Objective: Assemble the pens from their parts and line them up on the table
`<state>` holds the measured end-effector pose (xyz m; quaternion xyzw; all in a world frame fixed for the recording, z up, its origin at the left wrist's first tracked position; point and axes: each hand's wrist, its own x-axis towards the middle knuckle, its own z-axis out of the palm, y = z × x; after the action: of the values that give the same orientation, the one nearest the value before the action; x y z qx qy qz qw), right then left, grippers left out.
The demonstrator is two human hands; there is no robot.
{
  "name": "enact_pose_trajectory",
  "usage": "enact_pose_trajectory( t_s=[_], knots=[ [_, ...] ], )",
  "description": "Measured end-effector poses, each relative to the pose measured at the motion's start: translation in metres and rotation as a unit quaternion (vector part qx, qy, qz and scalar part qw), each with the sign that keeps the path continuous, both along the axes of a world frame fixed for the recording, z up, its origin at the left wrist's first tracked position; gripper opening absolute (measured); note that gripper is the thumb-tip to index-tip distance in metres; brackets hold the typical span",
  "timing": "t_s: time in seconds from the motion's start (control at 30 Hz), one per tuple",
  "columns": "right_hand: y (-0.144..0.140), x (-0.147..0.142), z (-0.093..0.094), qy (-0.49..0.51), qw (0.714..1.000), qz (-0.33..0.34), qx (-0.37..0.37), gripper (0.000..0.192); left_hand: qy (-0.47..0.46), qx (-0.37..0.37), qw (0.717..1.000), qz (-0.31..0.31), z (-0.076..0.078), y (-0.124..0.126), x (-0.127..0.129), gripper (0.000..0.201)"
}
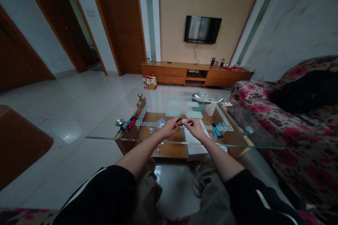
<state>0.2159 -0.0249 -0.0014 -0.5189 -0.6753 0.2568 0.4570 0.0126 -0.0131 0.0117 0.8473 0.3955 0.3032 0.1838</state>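
Pen [180, 121] held btwn both hands over tabletop [169, 140] middle, near front edge.
Left hand [169, 128] pinches one end, right hand [194, 126] closed on other; keep grip firm, pull straight, w/ elbows steady. More pens [128, 123] at left edge.

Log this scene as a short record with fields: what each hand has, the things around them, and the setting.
left hand: pinches one end of a small dark pen, grip closed
right hand: pinches the other end of the same pen
surface: glass coffee table with wooden frame beneath
left of hands: bundle of red, blue and black pens
right of hands: blue markers
under right hand: white box
far side of table: small basket
background: wall television, low wooden cabinet, floral sofa at right
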Motion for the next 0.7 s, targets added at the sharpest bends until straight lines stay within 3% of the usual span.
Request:
enact_pose_trajectory(
  t_s=[0.13,0.4,0.7],
  knots=[
    [0.002,-0.001,-0.003,-0.006,0.999,0.050,-0.011,0.030,0.012,0.010,1.000,-0.008,-0.002,0.001,0.000,0.010],
    [0.010,0.010,-0.003,0.072,0.994,-0.082,-0.003,0.036,0.063,0.010,0.997,0.042,-0.008,0.003,-0.004,0.022],
    [0.003,0.006,0.002,0.039,0.998,-0.056,0.012,0.032,0.129,0.014,0.989,0.070,-0.005,0.002,-0.008,0.025]
  ],
)
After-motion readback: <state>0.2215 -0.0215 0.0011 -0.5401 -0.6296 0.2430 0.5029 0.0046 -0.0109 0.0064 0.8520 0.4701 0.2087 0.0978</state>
